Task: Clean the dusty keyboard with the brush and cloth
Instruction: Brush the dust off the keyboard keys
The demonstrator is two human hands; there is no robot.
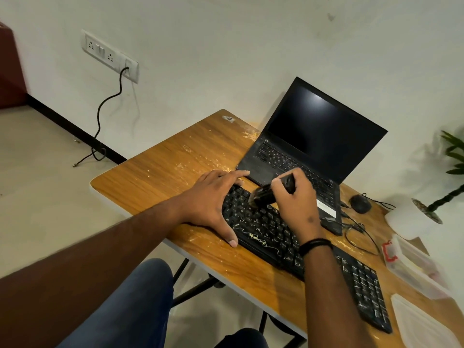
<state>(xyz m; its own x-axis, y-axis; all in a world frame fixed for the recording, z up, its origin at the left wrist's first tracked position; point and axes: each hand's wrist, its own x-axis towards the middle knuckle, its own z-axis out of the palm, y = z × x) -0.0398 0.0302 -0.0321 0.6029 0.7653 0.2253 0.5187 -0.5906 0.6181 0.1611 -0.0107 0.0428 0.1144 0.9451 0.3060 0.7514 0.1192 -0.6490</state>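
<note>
Head view, hands and task things:
Left hand [213, 197]: mine, laid flat with fingers spread wide; palm and fingers cover the keyboard's left end, thumb points back toward me along its front edge, fingertips reach the gap before the laptop. It grips nothing.
Right hand [296, 199]: mine, curled tight around the brush handle; a black band sits on the wrist.
Brush [266, 194]: dark, blurred; handle in my right fist, bristle end angled down and left onto the keys just right of my left hand.
Keyboard [301, 249]: black, lying slantwise across the table from upper left to lower right; pale dust and streaks on the keys and front rim, thickest near the left middle.
Cloth: I cannot pick one out with certainty.

Head view, surroundings:
Table [160, 172]: wood-grain top with a pale edge, black legs below; light powdery smears over the surface.
Laptop [313, 146]: black, lid open, screen dark; stands just behind the keyboard, its own keys speckled.
Mouse [360, 203]: black, right of the laptop, cable trailing.
Plastic boxes [414, 270]: clear, at the table's right edge, one with a red clasp.
Wall socket [110, 56]: white, a black cable hanging down to the floor.
Plant [452, 156]: green leaves at the right margin.
Legs [130, 310]: in blue trousers, under the table's near side.
</note>
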